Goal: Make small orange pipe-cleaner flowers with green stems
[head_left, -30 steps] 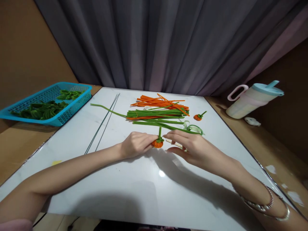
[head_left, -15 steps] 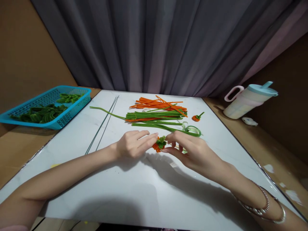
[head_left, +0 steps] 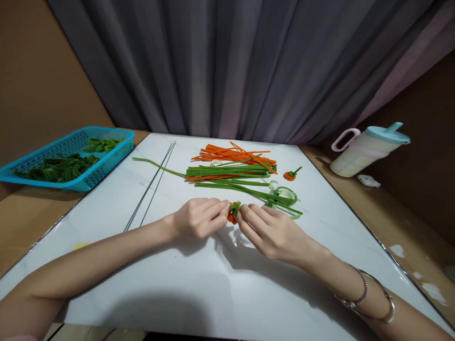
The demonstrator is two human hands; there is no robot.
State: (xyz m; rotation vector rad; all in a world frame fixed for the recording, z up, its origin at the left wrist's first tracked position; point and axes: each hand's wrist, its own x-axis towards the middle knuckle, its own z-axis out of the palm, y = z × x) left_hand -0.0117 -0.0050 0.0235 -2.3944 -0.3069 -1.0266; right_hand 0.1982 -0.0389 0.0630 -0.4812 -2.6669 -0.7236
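so: my left grip (head_left: 202, 218) and right grip (head_left: 268, 229) both pinch the small orange-and-green piece (head_left: 232, 218) between them, over the worktop (head_left: 177, 284). risk, as i judge it: uneven pressure could crush or twist its green top (head_left: 234, 207).

The white table (head_left: 249, 293) bears orange strips (head_left: 227, 152), green strips (head_left: 227, 171), thin rods (head_left: 147, 189) and a small pumpkin shape (head_left: 290, 176).
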